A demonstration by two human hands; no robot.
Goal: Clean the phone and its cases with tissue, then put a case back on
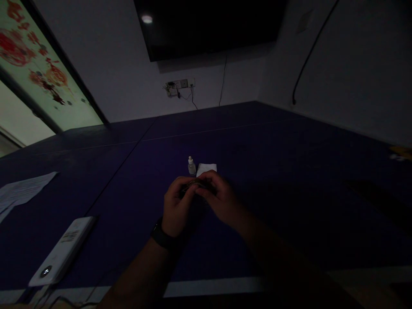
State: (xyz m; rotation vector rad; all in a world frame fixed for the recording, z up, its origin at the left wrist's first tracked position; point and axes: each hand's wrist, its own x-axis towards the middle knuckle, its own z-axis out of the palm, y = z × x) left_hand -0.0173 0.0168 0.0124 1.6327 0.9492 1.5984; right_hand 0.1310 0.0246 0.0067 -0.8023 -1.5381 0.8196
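Observation:
Above the table, my left hand (176, 207) and my right hand (222, 198) meet, fingers closed from both sides around a small dark thing with a thin curved rim, which looks like a pair of eyeglasses (195, 182). The fingers and the dim light hide most of it. Both thumbs press on its near side. Just beyond my fingertips stands a small clear dropper bottle (192, 166) with a white top. To the right of the bottle lies a folded white cloth or tissue (207, 168), partly hidden by my right hand. A dark watch (162, 234) is on my left wrist.
On the dark blue table (128, 180), a white power-bank-like device (62, 251) with cables lies at the near left, and paper sheets (27, 189) at the far left. A wall-mounted screen (212, 25) hangs beyond, above sockets (180, 84) with cords.

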